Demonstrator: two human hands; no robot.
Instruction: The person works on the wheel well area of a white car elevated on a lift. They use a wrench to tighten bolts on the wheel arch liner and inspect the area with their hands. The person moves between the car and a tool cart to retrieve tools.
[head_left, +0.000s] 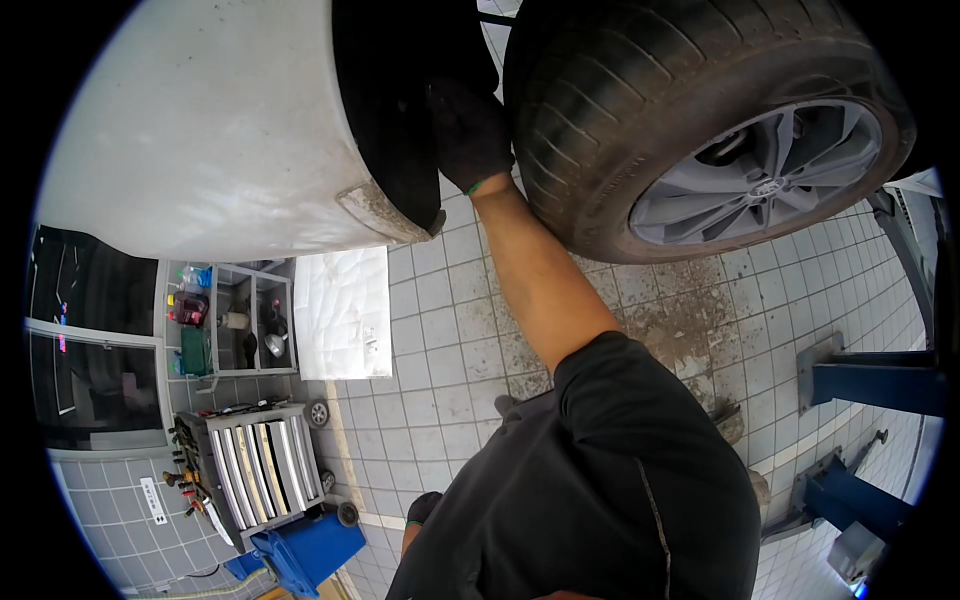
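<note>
My right hand (pixel 472 138), in a black glove with a green cuff edge, reaches up into the dark wheel arch (pixel 385 130) of a raised white car. It is in the gap between the arch lining and the wheel's tyre (pixel 575 130); its fingers blend into the shadow, and whether they grip anything is hidden. Dirt coats the tyre tread, and the rim (pixel 765 190) is silver with several spokes. Left of the arch is the dusty white body panel (pixel 220 120). My left hand (pixel 424 508), also black-gloved, hangs low beside my body, its fingers not distinguishable.
A wheeled grey tool cabinet (pixel 262 470) and a blue bin (pixel 312 555) stand at lower left. Above them are a shelf cart (pixel 250 320) with bottles and a white sheet (pixel 342 315). Dirt (pixel 680 315) litters the tiled floor. Blue lift parts (pixel 875 382) stand at right.
</note>
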